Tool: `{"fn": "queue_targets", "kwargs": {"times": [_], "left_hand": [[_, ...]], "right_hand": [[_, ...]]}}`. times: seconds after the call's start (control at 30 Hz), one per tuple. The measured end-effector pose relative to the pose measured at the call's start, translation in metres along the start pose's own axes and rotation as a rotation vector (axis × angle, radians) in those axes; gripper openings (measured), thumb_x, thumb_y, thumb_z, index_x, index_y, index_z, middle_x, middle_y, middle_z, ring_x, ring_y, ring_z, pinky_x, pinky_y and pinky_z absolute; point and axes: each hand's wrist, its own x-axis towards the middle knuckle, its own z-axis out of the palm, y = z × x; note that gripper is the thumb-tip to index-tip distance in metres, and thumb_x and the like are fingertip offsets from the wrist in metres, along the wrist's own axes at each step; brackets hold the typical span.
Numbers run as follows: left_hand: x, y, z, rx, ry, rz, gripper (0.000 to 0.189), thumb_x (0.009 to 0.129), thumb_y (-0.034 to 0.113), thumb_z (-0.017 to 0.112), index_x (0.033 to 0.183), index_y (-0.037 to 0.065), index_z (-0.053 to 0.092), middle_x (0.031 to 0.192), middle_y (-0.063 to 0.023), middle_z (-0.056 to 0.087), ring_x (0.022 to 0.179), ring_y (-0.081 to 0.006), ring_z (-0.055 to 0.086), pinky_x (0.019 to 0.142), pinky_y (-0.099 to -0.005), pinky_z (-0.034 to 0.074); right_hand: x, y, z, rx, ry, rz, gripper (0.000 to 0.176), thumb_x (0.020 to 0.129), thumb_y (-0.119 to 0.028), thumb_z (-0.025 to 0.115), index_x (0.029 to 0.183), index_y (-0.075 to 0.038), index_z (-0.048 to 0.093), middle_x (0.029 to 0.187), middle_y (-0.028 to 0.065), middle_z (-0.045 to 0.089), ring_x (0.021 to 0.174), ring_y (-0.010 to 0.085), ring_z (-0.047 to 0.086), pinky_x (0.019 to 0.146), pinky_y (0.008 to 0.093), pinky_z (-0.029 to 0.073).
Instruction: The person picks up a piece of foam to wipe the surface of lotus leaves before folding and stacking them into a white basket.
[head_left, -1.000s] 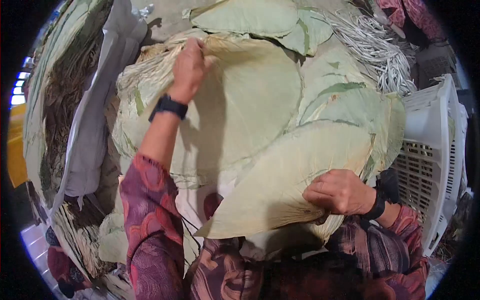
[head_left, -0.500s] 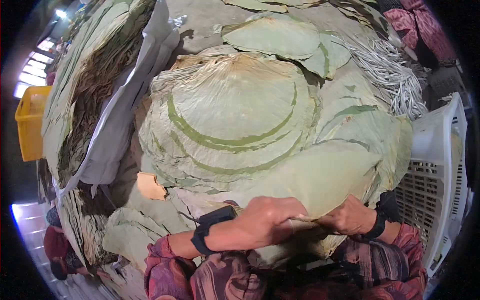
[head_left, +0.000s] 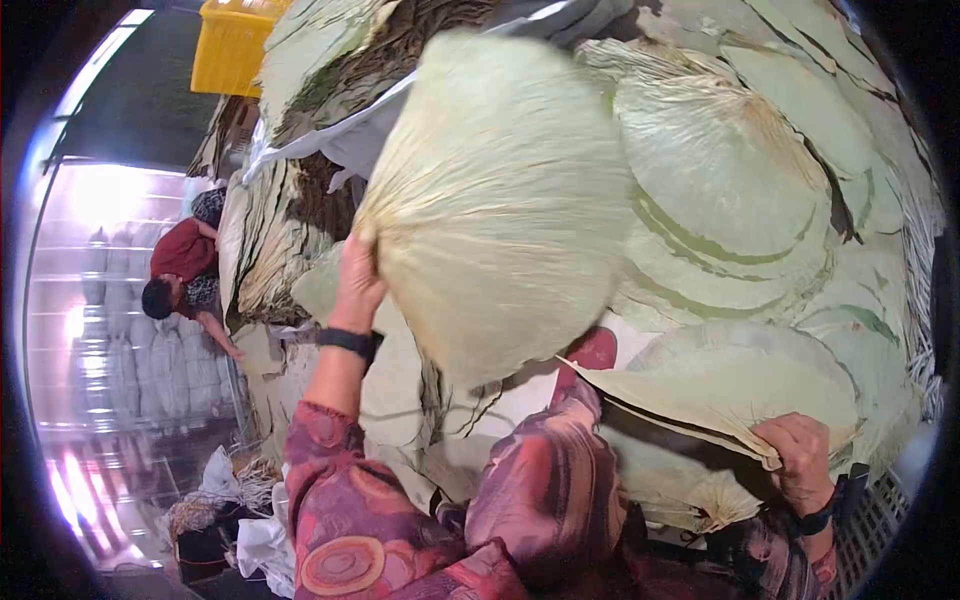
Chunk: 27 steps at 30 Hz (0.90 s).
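My left hand [head_left: 360, 285] is closed on the gathered corner of a large pale green dried lotus leaf [head_left: 505, 210]. It is folded into a fan shape, held up and a little blurred. My right hand [head_left: 798, 455] grips the edge of a second folded lotus leaf [head_left: 735, 380], which lies low over my lap with its near edge lifted. Under it, more dried leaf [head_left: 680, 480] shows, its creased tip close to my right hand. Beyond both hands lies a flat pile of overlapping leaves [head_left: 725, 170] with darker green arcs.
A yellow crate [head_left: 235, 45] stands at the upper left beside tall leaf stacks [head_left: 320, 70] and a white sheet [head_left: 365, 140]. Another person [head_left: 185, 255] bends at the far left. White strands [head_left: 918, 270] hang at the right edge, above a slatted plastic basket [head_left: 875, 530].
My hands have moved apart. The left has swung up and left with a leaf, while the right has shifted right, still on a leaf. The view has turned toward the left.
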Motion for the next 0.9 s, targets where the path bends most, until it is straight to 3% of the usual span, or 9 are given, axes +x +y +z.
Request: {"fn": "queue_targets", "kwargs": {"times": [0.13, 0.53, 0.57, 0.6, 0.7, 0.77, 0.8, 0.87, 0.9], "left_hand": [[-0.036, 0.014, -0.109, -0.013, 0.230, 0.004, 0.049, 0.095, 0.019, 0.065, 0.139, 0.004, 0.049, 0.133, -0.0085, 0.060, 0.120, -0.0229, 0.058, 0.104, -0.0409, 0.047], [-0.146, -0.001, -0.334, 0.131, 0.471, -0.036, 0.042, 0.099, 0.023, 0.058, 0.136, 0.005, 0.053, 0.133, -0.0098, 0.061, 0.120, -0.0233, 0.058, 0.103, -0.0416, 0.048], [-0.159, -0.008, -0.381, 0.738, 0.463, 0.025, 0.041, 0.096, 0.027, 0.060, 0.130, 0.004, 0.057, 0.128, -0.0099, 0.063, 0.118, -0.0229, 0.059, 0.098, -0.0396, 0.050], [-0.166, -0.005, -0.394, 0.739, 0.453, 0.024, 0.041, 0.096, 0.027, 0.060, 0.130, 0.004, 0.057, 0.128, -0.0099, 0.063, 0.118, -0.0229, 0.059, 0.098, -0.0396, 0.050], [-0.147, -0.004, -0.371, 1.168, 1.186, -0.440, 0.047, 0.088, 0.034, 0.068, 0.120, 0.000, 0.059, 0.122, -0.0111, 0.062, 0.114, -0.0303, 0.059, 0.099, -0.0419, 0.047], [-0.101, -0.010, -0.286, 1.518, 1.367, -0.505, 0.050, 0.089, 0.036, 0.065, 0.121, -0.001, 0.057, 0.123, -0.0165, 0.061, 0.116, -0.0374, 0.056, 0.100, -0.0445, 0.045], [-0.073, -0.017, -0.240, 1.565, 1.294, -0.420, 0.052, 0.089, 0.038, 0.064, 0.122, -0.002, 0.056, 0.124, -0.0192, 0.061, 0.118, -0.0409, 0.055, 0.101, -0.0458, 0.044], [-0.001, -0.070, -0.281, 1.976, 0.721, 0.322, 0.052, 0.091, 0.029, 0.064, 0.130, -0.003, 0.053, 0.129, -0.0207, 0.059, 0.121, -0.0392, 0.054, 0.105, -0.0443, 0.041], [0.022, -0.076, -0.202, 1.827, 0.492, 0.394, 0.050, 0.090, 0.023, 0.064, 0.132, -0.002, 0.053, 0.131, -0.0201, 0.058, 0.122, -0.0376, 0.053, 0.106, -0.0435, 0.039]], "right_hand": [[-0.001, 0.003, 0.004, 0.000, -0.025, 0.001, 0.035, 0.059, -0.007, 0.073, 0.093, -0.006, 0.067, 0.082, 0.0099, 0.068, 0.074, 0.0306, 0.066, 0.064, 0.0411, 0.051], [0.020, -0.004, -0.003, 0.000, 0.014, -0.012, 0.032, 0.061, -0.009, 0.070, 0.093, -0.005, 0.067, 0.084, 0.0104, 0.068, 0.075, 0.0310, 0.066, 0.065, 0.0414, 0.051], [0.020, -0.004, -0.004, -0.002, 0.015, -0.004, 0.032, 0.061, -0.009, 0.070, 0.093, -0.005, 0.067, 0.084, 0.0104, 0.068, 0.075, 0.0310, 0.066, 0.065, 0.0414, 0.051], [0.020, -0.005, -0.004, -0.021, -0.008, -0.001, 0.031, 0.062, -0.010, 0.070, 0.093, -0.005, 0.067, 0.085, 0.0102, 0.068, 0.076, 0.0305, 0.066, 0.066, 0.0408, 0.051], [0.024, -0.006, -0.007, -0.056, -0.021, -0.014, 0.031, 0.064, -0.012, 0.070, 0.094, -0.006, 0.067, 0.086, 0.0096, 0.068, 0.077, 0.0294, 0.066, 0.068, 0.0396, 0.052], [0.023, -0.014, -0.014, -0.104, 0.000, 0.048, 0.031, 0.065, -0.012, 0.070, 0.094, -0.006, 0.066, 0.088, 0.0092, 0.068, 0.078, 0.0287, 0.066, 0.069, 0.0389, 0.052], [0.027, -0.015, -0.021, -0.096, 0.000, 0.012, 0.030, 0.067, -0.013, 0.069, 0.095, -0.007, 0.066, 0.088, 0.0086, 0.068, 0.078, 0.0280, 0.066, 0.068, 0.0390, 0.051], [0.032, -0.013, -0.026, -0.124, 0.031, 0.025, 0.028, 0.069, -0.015, 0.068, 0.096, -0.007, 0.066, 0.087, 0.0080, 0.067, 0.078, 0.0273, 0.065, 0.068, 0.0390, 0.051], [0.030, -0.011, -0.023, -0.115, 0.005, -0.016, 0.027, 0.071, -0.016, 0.066, 0.096, -0.007, 0.065, 0.086, 0.0072, 0.065, 0.077, 0.0267, 0.065, 0.066, 0.0388, 0.051]]}}
